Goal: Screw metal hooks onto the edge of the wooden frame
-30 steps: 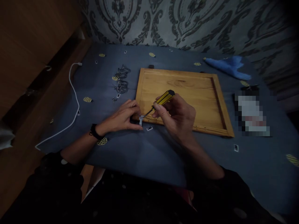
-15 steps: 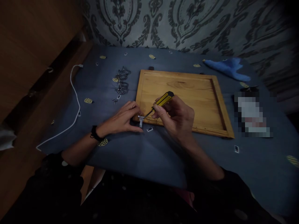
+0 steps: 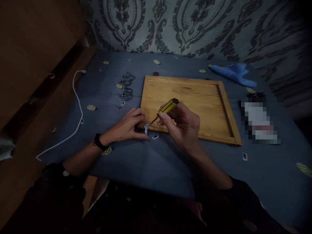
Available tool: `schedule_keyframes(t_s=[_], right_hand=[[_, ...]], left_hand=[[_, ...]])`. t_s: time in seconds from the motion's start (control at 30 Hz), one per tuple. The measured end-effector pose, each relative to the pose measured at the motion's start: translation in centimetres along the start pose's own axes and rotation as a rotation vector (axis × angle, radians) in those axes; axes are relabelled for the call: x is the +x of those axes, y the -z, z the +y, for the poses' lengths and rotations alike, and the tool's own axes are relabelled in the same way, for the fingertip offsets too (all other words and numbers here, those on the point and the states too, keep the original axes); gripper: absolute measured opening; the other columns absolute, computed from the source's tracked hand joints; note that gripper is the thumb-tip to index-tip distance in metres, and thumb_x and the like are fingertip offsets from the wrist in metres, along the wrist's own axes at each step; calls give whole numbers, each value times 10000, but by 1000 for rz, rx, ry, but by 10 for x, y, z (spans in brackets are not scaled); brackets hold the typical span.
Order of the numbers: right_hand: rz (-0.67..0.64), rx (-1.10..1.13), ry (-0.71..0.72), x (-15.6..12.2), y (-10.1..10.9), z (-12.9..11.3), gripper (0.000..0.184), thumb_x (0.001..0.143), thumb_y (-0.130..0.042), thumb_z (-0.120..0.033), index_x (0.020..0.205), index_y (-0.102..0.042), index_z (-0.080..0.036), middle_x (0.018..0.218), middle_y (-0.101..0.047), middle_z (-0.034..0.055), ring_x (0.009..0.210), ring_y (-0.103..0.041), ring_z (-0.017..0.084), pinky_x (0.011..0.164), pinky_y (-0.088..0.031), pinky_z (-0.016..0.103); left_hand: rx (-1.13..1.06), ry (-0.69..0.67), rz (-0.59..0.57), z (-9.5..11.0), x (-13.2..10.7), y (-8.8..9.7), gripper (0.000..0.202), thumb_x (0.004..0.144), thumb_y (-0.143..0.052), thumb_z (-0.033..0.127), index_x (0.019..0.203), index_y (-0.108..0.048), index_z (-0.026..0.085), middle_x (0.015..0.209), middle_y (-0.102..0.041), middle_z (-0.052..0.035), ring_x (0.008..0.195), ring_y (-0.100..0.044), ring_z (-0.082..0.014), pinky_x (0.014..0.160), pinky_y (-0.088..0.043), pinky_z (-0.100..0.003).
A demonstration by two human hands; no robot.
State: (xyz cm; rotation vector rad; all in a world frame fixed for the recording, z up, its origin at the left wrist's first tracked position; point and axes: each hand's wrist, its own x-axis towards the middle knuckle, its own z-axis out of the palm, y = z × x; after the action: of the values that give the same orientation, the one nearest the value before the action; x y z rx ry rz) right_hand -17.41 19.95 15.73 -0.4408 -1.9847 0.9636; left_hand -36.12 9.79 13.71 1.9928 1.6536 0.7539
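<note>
In my right hand (image 3: 184, 126) is a screwdriver (image 3: 168, 108) with a yellow and black handle, tilted so that its shaft slants down to the left. The tip meets a small silvery metal hook (image 3: 146, 127) at the near left corner of a framed wooden board (image 3: 192, 107). My left hand (image 3: 126, 126), with a dark band at the wrist, steadies this hook between thumb and fingers. Its fingertips rest at the board's corner and are partly hidden. Several small holes run along the board's near edge.
Several similar metal hooks (image 3: 126, 86) lie left of the board, with a few screws (image 3: 118, 107) closer to me. A white cable (image 3: 79, 107) curves along the left. At the right are a blue plush object (image 3: 232, 74) and a pixelated flat item (image 3: 259, 122).
The view has shifted slightly, so everything sits a little lower and further left. Both hands keep nearly the same grip, and the screwdriver tip stays at the metal hook.
</note>
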Motion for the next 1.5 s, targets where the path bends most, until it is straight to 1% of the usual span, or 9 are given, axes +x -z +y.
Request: schedule_keyframes(t_s=[0.17,0.3,0.43,0.53,0.63,0.8,1.03,1.23,1.5], right_hand=[[-1,41,-23,1,1,0,157,927,-705,-278,863,-570,-231,716,-599,-56,556,-666,121,535,-533,269],[63,96,-30,11,3,-4,150,949,-687,-328,895,-573,-247,718,-600,-57,546,-641,110,531,-552,262],[49,73,-3,21,1,-7,174,965,-667,-396,893,-571,-270,746,-597,-36,563,-628,123,529,-564,289],[44,57,36,18,-3,-4,159,971,-648,-363,877,-558,-270,732,-592,-34,570,-625,137,524,-551,311],[60,47,50,10,-5,2,142,963,-645,-320,875,-552,-257,720,-585,-40,573,-631,137,535,-536,311],[52,52,16,6,-4,6,122,969,-634,-335,909,-569,-250,740,-596,-38,579,-640,134,555,-539,309],[55,-11,58,6,-4,8,99,968,-629,-315,913,-575,-254,733,-590,-32,596,-624,143,569,-522,312],[59,-25,47,4,-6,11,114,955,-641,-347,904,-589,-259,733,-582,-27,608,-605,144,547,-519,301],[51,-93,108,4,-4,7,152,918,-694,-297,860,-561,-251,677,-609,-53,565,-632,133,543,-510,287]], left_hand=[[1,3,1,-1,1,0,459,781,-827,555,980,-647,184,1110,-598,-73,1099,-544,-274,969,-447,-399],[-25,-6,11,-2,1,0,466,774,-842,531,1016,-653,181,1111,-597,-73,1084,-542,-267,954,-451,-395],[-28,17,0,-1,1,1,467,770,-830,566,966,-633,191,1094,-595,-65,1069,-536,-264,939,-461,-395],[-29,14,-1,-1,2,1,472,773,-817,589,925,-621,187,1075,-592,-64,1064,-536,-266,938,-461,-398],[-31,-2,-1,-2,3,0,478,771,-820,588,949,-635,185,1081,-591,-70,1078,-541,-271,950,-455,-404],[-23,0,-1,-3,3,0,479,773,-820,587,972,-645,188,1091,-595,-71,1080,-542,-271,946,-451,-398],[-13,-9,-1,-3,3,0,482,763,-838,567,974,-639,183,1076,-593,-71,1073,-545,-271,932,-455,-394],[-12,2,-7,-3,3,0,466,768,-833,568,948,-636,186,1081,-595,-76,1080,-547,-277,948,-462,-413],[-20,-18,9,-3,3,0,462,776,-832,555,977,-651,180,1073,-587,-67,1065,-542,-262,926,-450,-380]])
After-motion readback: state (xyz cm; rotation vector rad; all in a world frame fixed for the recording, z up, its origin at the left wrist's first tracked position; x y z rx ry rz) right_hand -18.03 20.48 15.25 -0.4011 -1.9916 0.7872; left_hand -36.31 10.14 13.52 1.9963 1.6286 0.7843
